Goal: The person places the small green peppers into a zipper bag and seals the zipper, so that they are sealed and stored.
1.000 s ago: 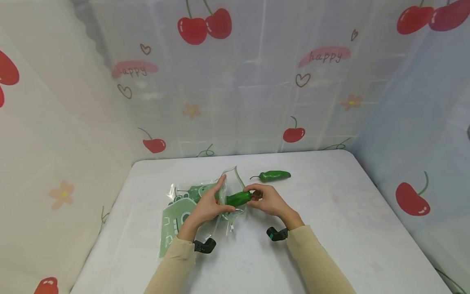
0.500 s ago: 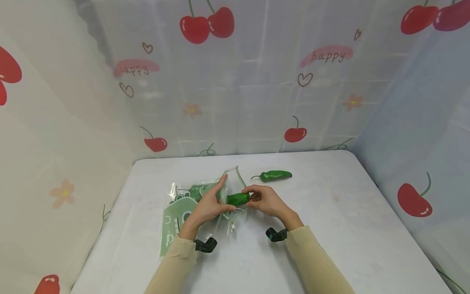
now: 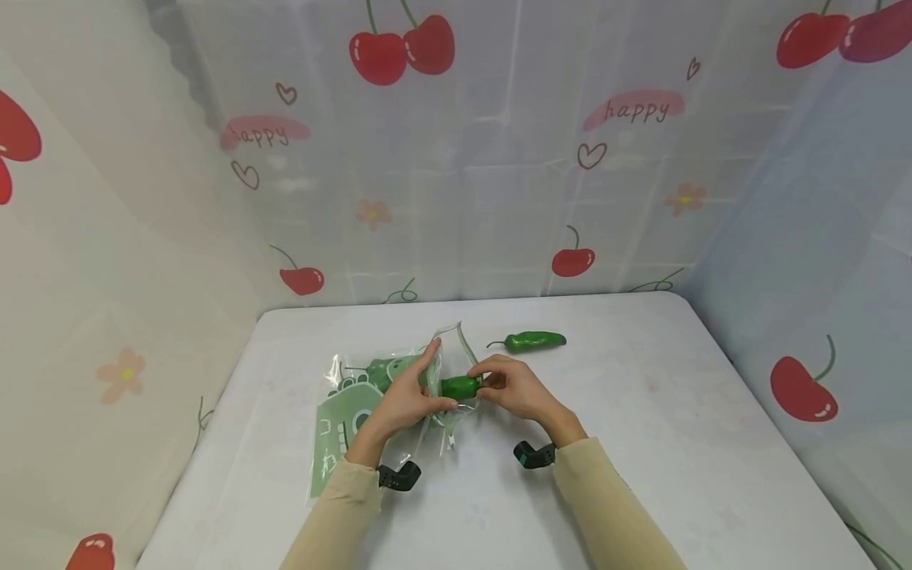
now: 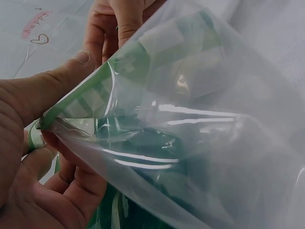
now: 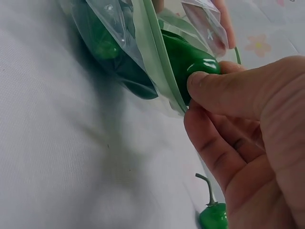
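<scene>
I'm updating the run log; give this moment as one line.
left hand: holds printed plastic bag open | right hand: pinches green chili pepper, partly inside bag | loose green chili pepper: on table

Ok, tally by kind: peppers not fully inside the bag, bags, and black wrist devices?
Peppers: 2, one loose pepper and one held pepper partway into the bag
Bags: 1, the green-printed bag
Wrist devices: 2, left wrist device and right wrist device
Total: 5

"happy" lettering, twice, on backdrop cloth
</scene>
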{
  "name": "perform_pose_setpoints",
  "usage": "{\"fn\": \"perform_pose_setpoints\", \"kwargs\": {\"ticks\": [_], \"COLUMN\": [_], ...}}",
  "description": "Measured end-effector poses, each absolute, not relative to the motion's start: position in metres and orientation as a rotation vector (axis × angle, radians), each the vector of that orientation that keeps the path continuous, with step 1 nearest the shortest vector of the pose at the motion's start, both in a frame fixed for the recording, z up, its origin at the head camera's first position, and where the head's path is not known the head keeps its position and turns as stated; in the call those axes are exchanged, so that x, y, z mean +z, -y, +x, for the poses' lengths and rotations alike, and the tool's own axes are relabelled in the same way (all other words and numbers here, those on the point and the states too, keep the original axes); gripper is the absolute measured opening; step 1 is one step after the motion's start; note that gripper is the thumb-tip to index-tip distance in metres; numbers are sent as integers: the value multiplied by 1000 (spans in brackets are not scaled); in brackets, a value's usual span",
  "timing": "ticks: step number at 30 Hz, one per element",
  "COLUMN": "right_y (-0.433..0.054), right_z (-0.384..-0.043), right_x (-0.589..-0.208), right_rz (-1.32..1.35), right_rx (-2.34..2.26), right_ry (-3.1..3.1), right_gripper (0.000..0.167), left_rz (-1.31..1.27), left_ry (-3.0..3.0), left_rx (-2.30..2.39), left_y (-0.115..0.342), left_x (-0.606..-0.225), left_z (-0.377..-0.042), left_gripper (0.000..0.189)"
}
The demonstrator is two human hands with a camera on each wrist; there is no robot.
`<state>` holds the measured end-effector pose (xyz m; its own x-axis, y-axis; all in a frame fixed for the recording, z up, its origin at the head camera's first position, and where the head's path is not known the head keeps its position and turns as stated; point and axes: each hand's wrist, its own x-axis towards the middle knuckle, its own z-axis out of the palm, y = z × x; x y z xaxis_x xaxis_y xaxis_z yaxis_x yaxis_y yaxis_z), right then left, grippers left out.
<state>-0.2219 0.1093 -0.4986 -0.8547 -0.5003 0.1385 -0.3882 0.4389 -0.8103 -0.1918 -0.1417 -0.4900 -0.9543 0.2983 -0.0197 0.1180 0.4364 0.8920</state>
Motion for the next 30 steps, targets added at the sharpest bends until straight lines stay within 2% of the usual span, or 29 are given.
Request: {"fn": "perform_pose_setpoints", "kwargs": {"ticks": [15,30], "right_y": [-99,-96], "right_z": [-217,-220], "right_x": [-502,-500], "right_rz": [-566,-489], "right_rx": [-1459,-1522], "right_ry": [-2638,-2627], "right_gripper": [23,20], "left_rz": [354,352], "left_ry": [-2515,-2525], "left_rx": [1522,1517], "left_y": [142,141], "left_x": [-491,-490], "left_z": [-189,-193], "left_gripper": [113,114]}}
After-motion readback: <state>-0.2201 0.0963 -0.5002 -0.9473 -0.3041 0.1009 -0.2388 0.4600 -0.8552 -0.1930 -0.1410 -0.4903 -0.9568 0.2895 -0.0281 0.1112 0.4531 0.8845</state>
